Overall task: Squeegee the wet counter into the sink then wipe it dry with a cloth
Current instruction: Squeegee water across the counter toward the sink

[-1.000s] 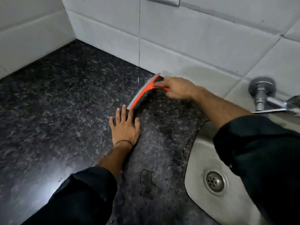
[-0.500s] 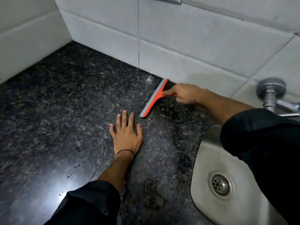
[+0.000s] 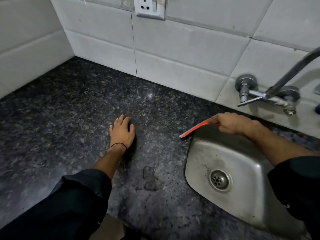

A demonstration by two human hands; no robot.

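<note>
At the sink's (image 3: 204, 153) back-left rim: orange squeegee (image 3: 194, 129), blade edge tilted over the steel lip, handle wrapped in the closed fingers of the right hand (image 3: 237, 123). On the dark speckled counter (image 3: 60, 110), well apart to the left: left hand (image 3: 123, 131) flat, fingers spread, gripping nothing. Nearer, beside the basin: small puddle (image 3: 150, 179).

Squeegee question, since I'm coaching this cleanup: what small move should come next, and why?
Probably lift the squeegee in the right hand back to start another pull: its blade sits at the sink rim, while a puddle remains on the counter.
</note>
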